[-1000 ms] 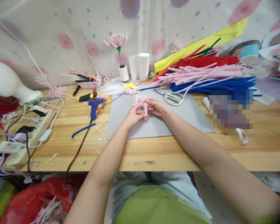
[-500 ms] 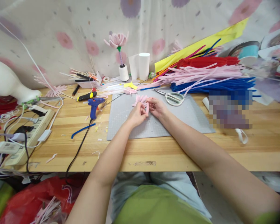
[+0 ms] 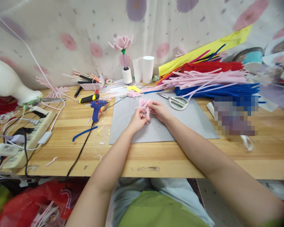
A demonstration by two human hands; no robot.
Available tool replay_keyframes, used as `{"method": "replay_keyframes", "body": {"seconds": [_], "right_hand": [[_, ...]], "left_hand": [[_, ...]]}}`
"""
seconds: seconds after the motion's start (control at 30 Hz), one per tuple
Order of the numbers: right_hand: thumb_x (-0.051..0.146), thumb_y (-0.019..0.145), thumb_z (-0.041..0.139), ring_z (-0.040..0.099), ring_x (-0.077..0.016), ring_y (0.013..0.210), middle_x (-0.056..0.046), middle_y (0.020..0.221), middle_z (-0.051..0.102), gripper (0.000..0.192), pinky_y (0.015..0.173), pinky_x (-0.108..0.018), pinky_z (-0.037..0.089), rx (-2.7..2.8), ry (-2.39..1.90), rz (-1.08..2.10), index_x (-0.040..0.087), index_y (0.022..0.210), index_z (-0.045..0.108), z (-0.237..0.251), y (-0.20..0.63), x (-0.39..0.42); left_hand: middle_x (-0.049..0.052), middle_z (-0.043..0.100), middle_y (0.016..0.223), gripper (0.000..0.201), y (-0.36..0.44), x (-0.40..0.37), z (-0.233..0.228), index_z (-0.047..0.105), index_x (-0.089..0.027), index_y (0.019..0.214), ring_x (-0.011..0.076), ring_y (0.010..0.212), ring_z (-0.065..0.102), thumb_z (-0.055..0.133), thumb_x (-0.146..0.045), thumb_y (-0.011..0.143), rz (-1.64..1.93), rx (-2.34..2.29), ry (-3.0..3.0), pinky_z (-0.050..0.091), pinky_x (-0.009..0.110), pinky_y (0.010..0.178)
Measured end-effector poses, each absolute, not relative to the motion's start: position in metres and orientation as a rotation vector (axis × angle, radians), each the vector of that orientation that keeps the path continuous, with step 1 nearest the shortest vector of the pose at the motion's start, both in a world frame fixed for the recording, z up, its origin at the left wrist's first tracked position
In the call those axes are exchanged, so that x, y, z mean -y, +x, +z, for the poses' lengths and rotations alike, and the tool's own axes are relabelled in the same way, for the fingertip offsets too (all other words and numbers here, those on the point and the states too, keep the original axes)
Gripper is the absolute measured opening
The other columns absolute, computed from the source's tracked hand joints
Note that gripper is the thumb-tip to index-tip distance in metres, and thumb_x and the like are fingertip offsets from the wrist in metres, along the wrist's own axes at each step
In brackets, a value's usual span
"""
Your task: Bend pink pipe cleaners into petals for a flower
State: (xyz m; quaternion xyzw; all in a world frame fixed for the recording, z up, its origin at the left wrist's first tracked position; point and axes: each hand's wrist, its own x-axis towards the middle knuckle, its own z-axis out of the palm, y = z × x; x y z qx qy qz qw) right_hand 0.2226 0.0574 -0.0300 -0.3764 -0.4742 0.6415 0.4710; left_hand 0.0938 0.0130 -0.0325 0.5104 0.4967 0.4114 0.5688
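Over the grey cutting mat [image 3: 191, 126] both hands work on a cluster of pink pipe cleaners [image 3: 144, 103] bent into petal-like loops. My left hand [image 3: 138, 120] is closed, pinching the lower part of the cluster. My right hand [image 3: 158, 110] has thumb and fingers together on one pink loop that hangs down between the hands. The fingers hide the base of the cluster. Beyond the hands, scissors [image 3: 177, 102] with pale handles lie on the mat, and a small pink looped piece [image 3: 133, 94] rests at its far edge.
A blue glue gun [image 3: 96, 110] lies left of the mat, its black cord running to the table edge. Bundles of pink [image 3: 203, 78], red and blue pipe cleaners fill the back right. A pink flower [image 3: 121, 43] stands in a white holder. A power strip [image 3: 30, 142] sits at left.
The view has shifted slightly, so everything sits a little lower in the picture. My right fingers have moved slightly along the pink loop; both hands keep their hold.
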Motion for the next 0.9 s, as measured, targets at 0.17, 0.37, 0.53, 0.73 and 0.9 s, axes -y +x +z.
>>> {"method": "replay_keyframes", "body": {"seconds": [0.17,0.37,0.53,0.73,0.9], "right_hand": [[0.048,0.063,0.064,0.028,-0.0051,0.043,0.006,0.051,0.040,0.032,0.043,-0.023,0.017,1.165,-1.050,1.362,0.018,0.064,0.051,-0.033,0.233,-0.067],[0.040,0.071,0.054,0.038,-0.0092,0.052,0.003,0.055,0.048,0.025,0.052,-0.025,0.029,1.458,-1.256,0.985,0.016,0.066,0.059,-0.040,0.245,-0.076],[0.040,0.075,0.049,0.049,-0.0134,0.062,0.000,0.063,0.057,0.027,0.063,-0.027,0.036,1.547,-1.306,0.849,0.016,0.077,0.062,-0.042,0.241,-0.074],[0.034,0.075,0.055,0.050,-0.0134,0.062,0.000,0.068,0.060,0.020,0.063,-0.026,0.035,1.815,-1.351,0.786,0.020,0.086,0.064,-0.043,0.237,-0.070],[0.028,0.075,0.054,0.051,-0.0133,0.065,0.000,0.070,0.062,0.013,0.064,-0.026,0.037,1.678,-1.283,0.888,0.018,0.074,0.062,-0.045,0.238,-0.073]], "left_hand": [[-0.003,0.061,0.061,0.030,0.089,-0.011,-0.028,0.046,-0.020,0.094,0.0085,0.048,0.054,0.061,-0.034,0.073,1.060,-1.351,1.397,0.042,0.022,0.053],[-0.003,0.062,0.065,0.030,0.073,-0.012,-0.025,0.054,-0.022,0.094,0.0114,0.062,0.058,0.054,-0.047,0.077,1.094,-1.760,1.615,0.038,0.022,0.059],[-0.003,0.069,0.082,0.023,0.078,-0.013,-0.027,0.054,-0.026,0.099,0.0128,0.071,0.060,0.057,-0.032,0.077,0.930,-1.759,1.749,0.038,0.024,0.065],[-0.002,0.069,0.083,0.024,0.082,-0.013,-0.030,0.053,-0.026,0.098,0.0144,0.070,0.061,0.058,-0.025,0.075,0.991,-1.696,1.740,0.039,0.026,0.067],[-0.002,0.068,0.085,0.023,0.076,-0.012,-0.027,0.052,-0.025,0.099,0.0145,0.072,0.060,0.055,-0.024,0.077,1.002,-1.715,1.713,0.040,0.026,0.070]]}}
